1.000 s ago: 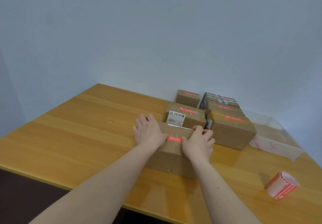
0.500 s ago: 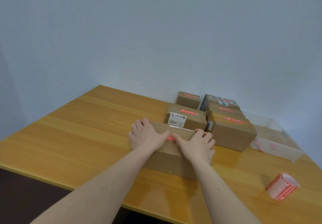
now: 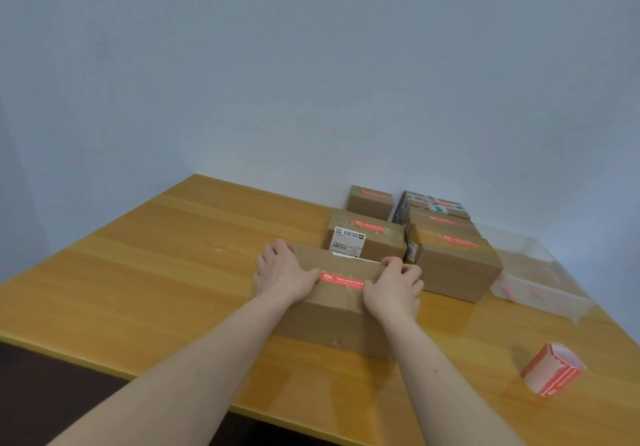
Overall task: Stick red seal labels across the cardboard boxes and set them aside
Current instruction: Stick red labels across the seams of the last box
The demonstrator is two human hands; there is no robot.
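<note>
A brown cardboard box (image 3: 329, 317) stands on the wooden table (image 3: 173, 272) in front of me. A red seal label (image 3: 342, 280) lies across its top. My left hand (image 3: 282, 274) grips the box's left end with the thumb beside the label. My right hand (image 3: 394, 288) grips the right end, fingers curled over the far top edge. Behind it stand several boxes bearing red labels: one with a white shipping label (image 3: 367, 239), a larger one (image 3: 453, 269) and a small one (image 3: 370, 201).
A roll of red labels (image 3: 553, 373) lies on the table at the right front. A clear plastic tray (image 3: 540, 286) stands at the right, beside the sealed boxes. The table's near edge (image 3: 138, 374) runs below my forearms.
My thumbs slid together over the label and have now moved apart to the box's ends. The whole label shows again. My right fingers now hook over the far edge.
</note>
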